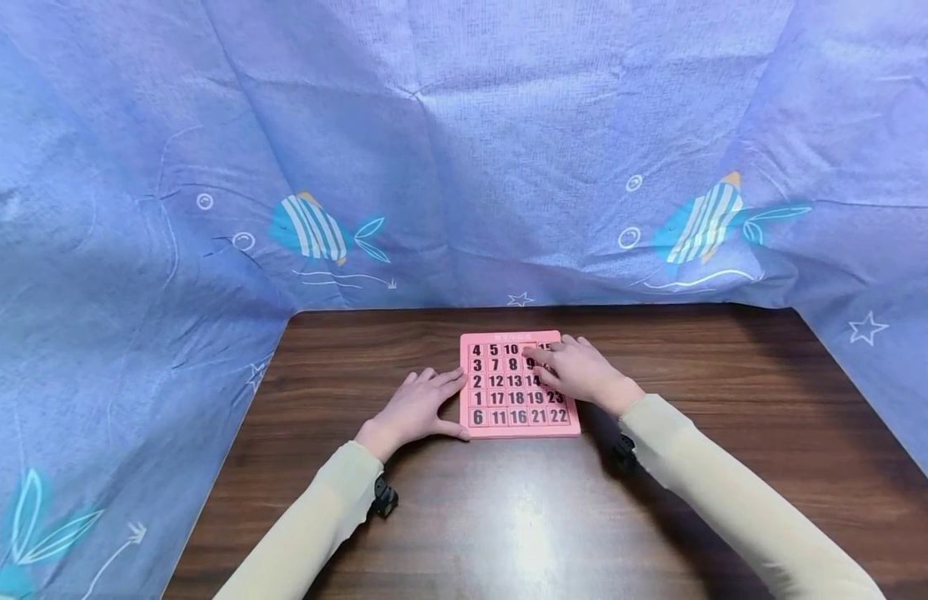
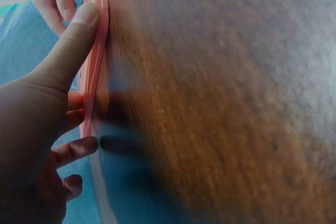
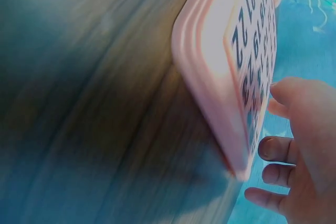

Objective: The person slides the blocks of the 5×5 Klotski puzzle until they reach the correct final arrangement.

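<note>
A pink number sliding puzzle (image 1: 520,432) lies flat on the table, its square tiles printed with black numbers. My left hand (image 1: 415,408) rests at the puzzle's left side; its spread fingers touch the left edge and its thumb lies at the near left corner. In the left wrist view the thumb (image 2: 79,32) presses along the pink rim. My right hand (image 1: 580,371) reaches over the right part of the puzzle, index fingertip on the tiles near the top row, beside the 9 tile (image 1: 531,365). It hides several tiles at the upper right.
The dark wooden table (image 1: 734,400) surrounds the puzzle, with a bright light reflection near the front. A blue cloth (image 1: 509,167) with fish prints hangs behind the table and along both sides. Each wrist wears a black strap device (image 1: 385,497).
</note>
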`<action>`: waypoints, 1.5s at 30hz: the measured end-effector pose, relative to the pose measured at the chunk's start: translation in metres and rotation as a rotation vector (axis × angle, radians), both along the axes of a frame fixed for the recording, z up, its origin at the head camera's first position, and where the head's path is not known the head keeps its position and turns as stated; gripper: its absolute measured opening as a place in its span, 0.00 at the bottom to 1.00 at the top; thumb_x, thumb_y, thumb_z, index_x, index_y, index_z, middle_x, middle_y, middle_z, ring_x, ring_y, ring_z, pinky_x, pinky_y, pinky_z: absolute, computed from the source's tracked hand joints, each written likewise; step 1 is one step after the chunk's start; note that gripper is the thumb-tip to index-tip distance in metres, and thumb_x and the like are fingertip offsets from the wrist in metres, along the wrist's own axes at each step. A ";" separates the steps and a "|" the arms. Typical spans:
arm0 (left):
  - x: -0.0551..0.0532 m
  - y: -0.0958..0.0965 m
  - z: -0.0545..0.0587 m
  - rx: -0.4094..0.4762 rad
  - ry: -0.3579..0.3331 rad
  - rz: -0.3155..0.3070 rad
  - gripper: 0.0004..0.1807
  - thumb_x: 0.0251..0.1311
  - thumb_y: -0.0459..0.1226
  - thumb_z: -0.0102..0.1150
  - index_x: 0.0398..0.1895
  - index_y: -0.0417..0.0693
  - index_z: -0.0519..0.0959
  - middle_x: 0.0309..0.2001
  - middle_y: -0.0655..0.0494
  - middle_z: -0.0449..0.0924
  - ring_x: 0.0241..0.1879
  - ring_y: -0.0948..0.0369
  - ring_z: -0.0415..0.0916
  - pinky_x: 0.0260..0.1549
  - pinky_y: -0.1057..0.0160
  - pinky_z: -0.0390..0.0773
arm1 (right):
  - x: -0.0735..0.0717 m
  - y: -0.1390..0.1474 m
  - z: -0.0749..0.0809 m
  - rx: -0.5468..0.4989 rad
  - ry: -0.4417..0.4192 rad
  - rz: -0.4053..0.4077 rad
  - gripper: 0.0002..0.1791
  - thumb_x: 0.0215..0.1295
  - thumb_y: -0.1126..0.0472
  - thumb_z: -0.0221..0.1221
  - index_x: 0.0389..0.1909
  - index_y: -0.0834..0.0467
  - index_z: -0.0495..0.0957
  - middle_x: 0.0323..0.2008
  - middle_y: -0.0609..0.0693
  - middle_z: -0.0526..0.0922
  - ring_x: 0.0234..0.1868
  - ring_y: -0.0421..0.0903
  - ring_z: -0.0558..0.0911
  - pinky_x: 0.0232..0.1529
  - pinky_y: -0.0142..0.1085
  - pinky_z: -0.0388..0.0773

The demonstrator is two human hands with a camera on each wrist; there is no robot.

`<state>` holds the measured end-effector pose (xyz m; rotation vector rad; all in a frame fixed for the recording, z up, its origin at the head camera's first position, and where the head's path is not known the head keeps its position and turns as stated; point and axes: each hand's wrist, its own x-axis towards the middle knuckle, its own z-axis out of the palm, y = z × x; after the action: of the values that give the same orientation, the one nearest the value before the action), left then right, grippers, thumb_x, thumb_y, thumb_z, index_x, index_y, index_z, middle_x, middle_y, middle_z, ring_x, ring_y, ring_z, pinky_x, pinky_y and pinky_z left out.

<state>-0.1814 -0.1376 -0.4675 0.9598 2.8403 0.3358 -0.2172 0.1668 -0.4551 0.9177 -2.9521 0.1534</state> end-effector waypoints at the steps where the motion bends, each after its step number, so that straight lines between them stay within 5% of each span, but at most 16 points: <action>1: 0.000 0.000 0.000 -0.001 -0.001 0.000 0.55 0.38 0.71 0.58 0.71 0.55 0.60 0.69 0.58 0.59 0.56 0.55 0.63 0.53 0.51 0.60 | 0.000 -0.003 -0.001 0.005 0.001 0.008 0.24 0.66 0.49 0.53 0.62 0.46 0.72 0.36 0.53 0.81 0.42 0.56 0.74 0.50 0.55 0.65; 8: 0.001 0.001 0.000 -0.008 -0.008 0.001 0.55 0.38 0.71 0.57 0.71 0.55 0.60 0.70 0.59 0.59 0.57 0.55 0.62 0.55 0.50 0.60 | -0.002 -0.013 -0.003 0.045 -0.006 0.027 0.24 0.67 0.48 0.51 0.64 0.44 0.70 0.34 0.52 0.80 0.40 0.53 0.73 0.49 0.54 0.65; 17: 0.000 0.000 0.002 -0.020 -0.011 0.006 0.56 0.38 0.72 0.57 0.71 0.56 0.59 0.70 0.59 0.59 0.55 0.57 0.63 0.52 0.54 0.61 | -0.002 0.008 -0.003 0.039 -0.027 -0.014 0.25 0.66 0.47 0.52 0.64 0.43 0.70 0.32 0.50 0.80 0.38 0.52 0.73 0.46 0.51 0.66; 23: -0.001 -0.001 0.001 -0.015 0.003 0.008 0.56 0.38 0.72 0.57 0.71 0.55 0.60 0.69 0.59 0.60 0.54 0.57 0.64 0.51 0.53 0.61 | -0.002 0.014 -0.003 0.042 -0.010 -0.006 0.24 0.66 0.48 0.52 0.63 0.45 0.71 0.39 0.51 0.82 0.37 0.51 0.72 0.42 0.49 0.66; 33: 0.000 -0.001 0.000 -0.016 0.012 -0.003 0.55 0.39 0.72 0.57 0.71 0.56 0.60 0.69 0.59 0.59 0.55 0.57 0.62 0.52 0.52 0.61 | -0.006 -0.017 -0.003 0.006 0.030 0.037 0.22 0.67 0.48 0.51 0.61 0.46 0.73 0.38 0.51 0.82 0.41 0.52 0.73 0.51 0.53 0.64; 39: 0.001 0.000 0.002 -0.010 0.002 -0.012 0.54 0.40 0.71 0.56 0.71 0.55 0.60 0.70 0.59 0.59 0.57 0.56 0.62 0.53 0.50 0.61 | -0.007 -0.039 -0.002 0.040 0.069 0.072 0.23 0.66 0.48 0.51 0.62 0.45 0.73 0.36 0.51 0.81 0.37 0.51 0.73 0.44 0.50 0.66; 45: 0.000 -0.001 0.000 -0.016 0.004 -0.007 0.55 0.39 0.72 0.56 0.71 0.56 0.60 0.70 0.60 0.59 0.55 0.57 0.62 0.52 0.52 0.61 | -0.008 -0.034 -0.006 0.047 0.020 0.053 0.24 0.67 0.48 0.50 0.64 0.44 0.69 0.37 0.52 0.81 0.39 0.52 0.73 0.49 0.53 0.65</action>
<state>-0.1816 -0.1383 -0.4671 0.9684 2.8385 0.3102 -0.2253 0.1324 -0.4607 0.9980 -2.9260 0.0772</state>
